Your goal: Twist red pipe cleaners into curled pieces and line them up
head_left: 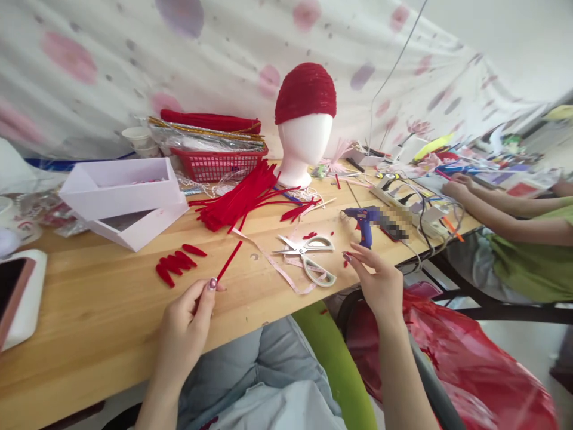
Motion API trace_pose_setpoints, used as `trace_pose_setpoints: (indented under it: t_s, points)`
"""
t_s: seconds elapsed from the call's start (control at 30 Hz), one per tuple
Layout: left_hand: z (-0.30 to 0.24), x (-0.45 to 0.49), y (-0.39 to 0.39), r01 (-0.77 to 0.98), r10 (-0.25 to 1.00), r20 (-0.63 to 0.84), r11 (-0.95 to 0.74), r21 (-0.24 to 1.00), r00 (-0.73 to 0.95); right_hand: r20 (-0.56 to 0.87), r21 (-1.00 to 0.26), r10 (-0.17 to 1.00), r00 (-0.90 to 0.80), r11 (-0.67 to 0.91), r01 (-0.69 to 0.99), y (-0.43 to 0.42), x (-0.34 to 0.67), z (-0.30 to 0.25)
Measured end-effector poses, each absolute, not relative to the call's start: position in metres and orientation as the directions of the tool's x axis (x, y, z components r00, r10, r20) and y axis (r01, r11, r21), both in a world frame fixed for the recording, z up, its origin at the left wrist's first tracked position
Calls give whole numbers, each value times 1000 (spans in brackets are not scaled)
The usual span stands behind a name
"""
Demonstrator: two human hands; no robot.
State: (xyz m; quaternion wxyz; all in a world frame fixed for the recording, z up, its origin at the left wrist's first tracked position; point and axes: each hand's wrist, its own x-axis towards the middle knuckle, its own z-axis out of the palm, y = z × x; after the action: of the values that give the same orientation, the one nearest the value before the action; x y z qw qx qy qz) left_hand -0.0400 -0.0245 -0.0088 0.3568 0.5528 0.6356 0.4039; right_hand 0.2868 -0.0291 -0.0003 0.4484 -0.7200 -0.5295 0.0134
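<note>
Lower centre-left, the left hand (185,325) pinches a red chenille stem (229,261) by its near end; its long axis slants up-right over the table (111,310). The right hand (380,283), fingers spread and empty, hovers just right of the scissors (308,254).

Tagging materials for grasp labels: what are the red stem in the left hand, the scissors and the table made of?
Red stem, pinched in left hand: fuzzy matte pile, likely chenille over wire; juts out straight. Scissors, near right hand: shiny metal blades, smooth pale handles, probably plastic. Table: light wood or laminate, visible grain, satin.
</note>
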Motion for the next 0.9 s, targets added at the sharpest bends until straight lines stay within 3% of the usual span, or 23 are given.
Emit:
trace_pose_setpoints:
  t_s: [0.23, 0.67, 0.9]
  points:
    - [-11, -39, -26, 439, 984, 17, 64, 896, -178, 464, -640, 811, 358, 28, 768, -35, 313, -38]
    - [-14, -41, -25, 521, 986, 61, 30, 853, -158, 400, -504, 896, 192, 40, 863, 66, 329, -12]
    - [-25, -50, -20, 548, 992, 49, 22, 836, -114, 365, -448, 911, 193, -10, 894, 72, 332, -19]
